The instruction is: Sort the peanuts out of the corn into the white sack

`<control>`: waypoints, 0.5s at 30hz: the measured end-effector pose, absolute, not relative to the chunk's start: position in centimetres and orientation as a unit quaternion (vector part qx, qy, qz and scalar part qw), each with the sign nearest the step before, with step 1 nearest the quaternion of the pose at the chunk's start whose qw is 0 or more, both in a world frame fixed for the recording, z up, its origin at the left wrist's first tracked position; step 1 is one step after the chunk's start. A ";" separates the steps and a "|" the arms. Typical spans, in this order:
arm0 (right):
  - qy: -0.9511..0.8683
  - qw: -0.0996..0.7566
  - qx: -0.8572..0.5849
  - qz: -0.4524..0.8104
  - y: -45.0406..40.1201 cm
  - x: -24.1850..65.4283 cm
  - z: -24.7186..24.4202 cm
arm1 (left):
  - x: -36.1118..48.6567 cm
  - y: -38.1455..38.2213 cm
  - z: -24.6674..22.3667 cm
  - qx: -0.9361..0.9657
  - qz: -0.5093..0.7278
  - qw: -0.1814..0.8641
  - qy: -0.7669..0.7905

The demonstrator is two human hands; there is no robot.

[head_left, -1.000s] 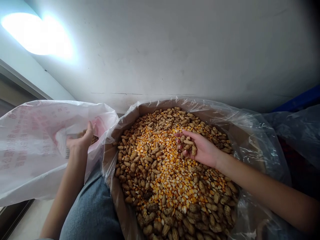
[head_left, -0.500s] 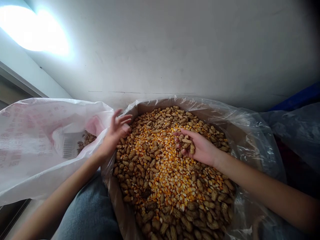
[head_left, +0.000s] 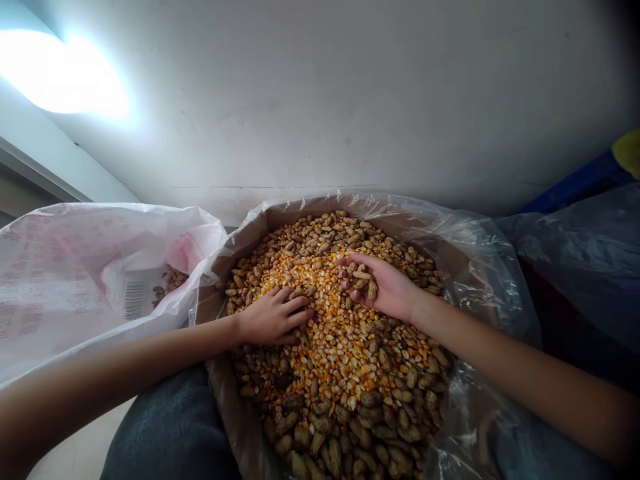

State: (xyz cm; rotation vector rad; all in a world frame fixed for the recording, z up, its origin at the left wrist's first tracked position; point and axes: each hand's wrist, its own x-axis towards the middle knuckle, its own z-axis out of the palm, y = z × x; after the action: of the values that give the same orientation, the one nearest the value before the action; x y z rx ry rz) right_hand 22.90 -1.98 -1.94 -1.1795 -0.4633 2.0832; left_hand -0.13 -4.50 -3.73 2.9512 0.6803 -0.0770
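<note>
Here my right hand [head_left: 387,288] clenches around a few in-shell peanuts [head_left: 363,280], while my left hand [head_left: 270,318] rests open, fingers spread on the loose corn kernels [head_left: 340,347] inside the plastic-lined cardboard box [head_left: 453,267].

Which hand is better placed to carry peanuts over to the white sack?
Probably the right hand: it already cups in-shell peanuts above the corn kernels. The left hand is nearer the white sack, but it lies spread on the kernels and seems empty.
</note>
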 end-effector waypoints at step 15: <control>-0.180 0.338 -0.448 0.808 -1.9 22.7 -1.7 | 2.9 -1.2 -2.1 0.193 0.270 0.881 0.336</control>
State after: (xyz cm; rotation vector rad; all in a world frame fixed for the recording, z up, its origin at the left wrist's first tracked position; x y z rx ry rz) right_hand 22.71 -1.90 -1.71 -1.1662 -0.4685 2.1046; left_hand 2.92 -1.20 -2.09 0.4024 0.7005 0.5634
